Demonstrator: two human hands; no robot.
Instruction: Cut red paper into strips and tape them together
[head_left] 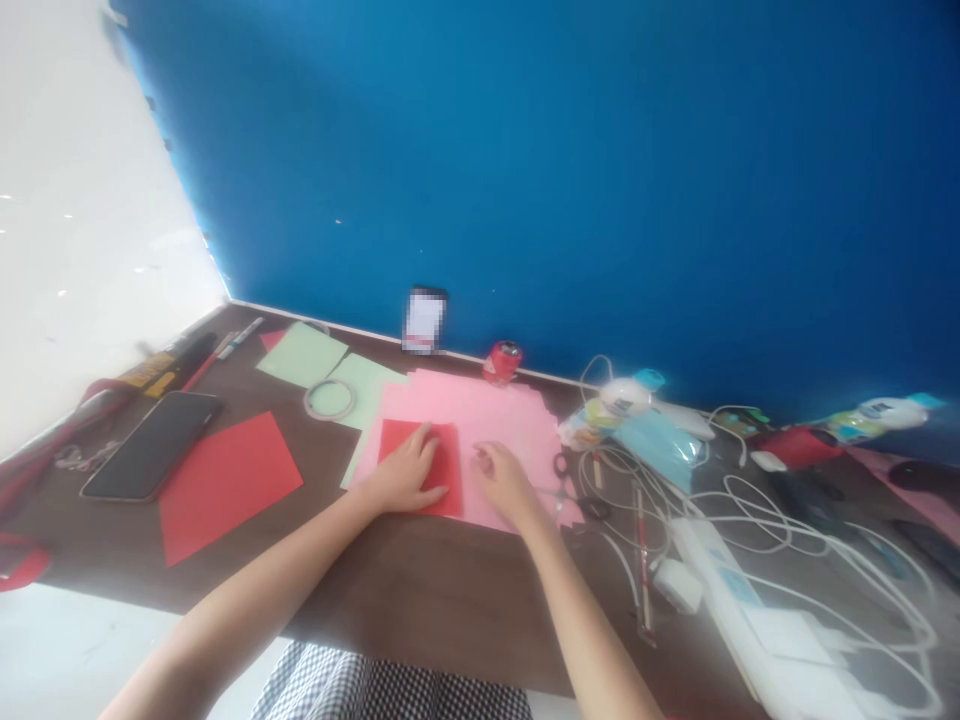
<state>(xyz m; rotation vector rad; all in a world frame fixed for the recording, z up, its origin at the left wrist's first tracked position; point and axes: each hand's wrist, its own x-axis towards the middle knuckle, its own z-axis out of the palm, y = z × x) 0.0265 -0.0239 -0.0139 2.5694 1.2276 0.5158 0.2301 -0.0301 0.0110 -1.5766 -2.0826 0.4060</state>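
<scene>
My left hand (409, 470) lies flat on a red sheet of paper (448, 450), fingers spread, thumb pointing to the right. The red paper, which looks folded into an upright rectangle, rests on a stack of pink sheets (480, 395). Just to the right of it, my right hand (501, 482) hovers over or touches the pink paper; which of these I cannot tell. Its fingers are curled in, and nothing shows between them. Scissors (570, 490) with dark handles lie beside my right hand, at the edge of the pink sheets.
Left are a larger red sheet (232, 480), a phone (150, 445), green sheets (304, 355) and a tape roll (330, 399). A red can (502, 361) stands by the blue wall. On the right lie a glue bottle (626, 397), tangled white cables (750, 510) and a power strip (716, 570).
</scene>
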